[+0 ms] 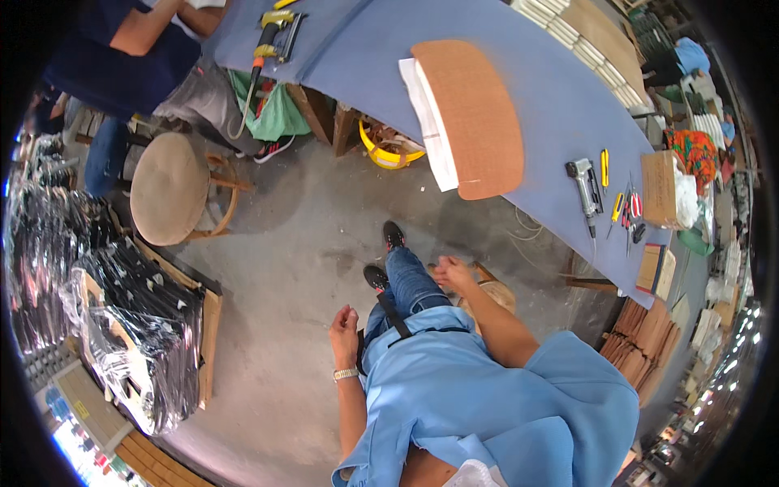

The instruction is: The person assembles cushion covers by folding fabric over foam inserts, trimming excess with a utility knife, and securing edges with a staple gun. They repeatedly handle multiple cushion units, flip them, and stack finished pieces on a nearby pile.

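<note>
My left hand (343, 332), a watch on its wrist, hangs in the air beside my leg with loosely bent fingers and nothing visible in it. My right hand (453, 274) is held over my other thigh, near a round stool (497, 297); its fingers are loosely apart and no object shows in them. Both hands are away from the table. Ahead, on the blue-covered table (357, 61), lies a curved brown panel (475, 122) at the near edge, with white fabric (428, 130) sticking out from under its left side.
A nail gun (586, 191), yellow cutters (604, 168) and small hand tools lie by a cardboard box (661, 188). Another nail gun (272, 39) lies near a seated person (130, 73). A padded stool (168, 188) and plastic-wrapped stacks (138, 325) stand left; a yellow tub (385, 152) sits under the table.
</note>
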`<state>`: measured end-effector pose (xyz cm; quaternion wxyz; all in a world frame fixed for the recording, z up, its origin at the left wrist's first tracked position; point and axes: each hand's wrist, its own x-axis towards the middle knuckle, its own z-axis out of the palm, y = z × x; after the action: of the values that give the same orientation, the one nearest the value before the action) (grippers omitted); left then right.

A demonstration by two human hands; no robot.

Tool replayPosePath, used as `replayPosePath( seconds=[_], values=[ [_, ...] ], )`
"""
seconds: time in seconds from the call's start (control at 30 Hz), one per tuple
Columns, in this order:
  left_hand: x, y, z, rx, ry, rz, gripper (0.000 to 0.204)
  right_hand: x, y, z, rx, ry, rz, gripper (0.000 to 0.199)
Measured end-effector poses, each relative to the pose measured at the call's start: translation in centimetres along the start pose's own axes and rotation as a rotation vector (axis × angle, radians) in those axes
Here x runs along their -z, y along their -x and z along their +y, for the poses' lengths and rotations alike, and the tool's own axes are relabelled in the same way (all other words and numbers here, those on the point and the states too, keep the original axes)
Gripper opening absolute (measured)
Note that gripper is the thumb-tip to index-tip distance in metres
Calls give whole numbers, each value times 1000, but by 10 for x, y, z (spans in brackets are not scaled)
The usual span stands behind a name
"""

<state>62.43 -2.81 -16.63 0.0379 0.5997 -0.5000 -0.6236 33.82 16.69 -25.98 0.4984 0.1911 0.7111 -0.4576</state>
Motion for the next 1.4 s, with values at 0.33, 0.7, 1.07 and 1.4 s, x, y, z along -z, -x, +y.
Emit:
replayPosePath(
  seconds=[0.33, 0.7, 1.07, 1.4],
  values=[
    [-65, -84, 122, -242, -66, -221, 50, 152, 24, -76, 523, -238, 286, 30],
    [-313, -115, 292, -496, -90, -160, 68, 203, -32, -259, 601, -53, 172, 37],
    [-395, -94, 352, -431, 121, 4, 70, 172, 89, -373, 871, 422, 126, 69],
    [-482, -61, 388, -398, 170, -624, 65, 209, 160, -385, 1071, 411, 345, 65]
  ],
)
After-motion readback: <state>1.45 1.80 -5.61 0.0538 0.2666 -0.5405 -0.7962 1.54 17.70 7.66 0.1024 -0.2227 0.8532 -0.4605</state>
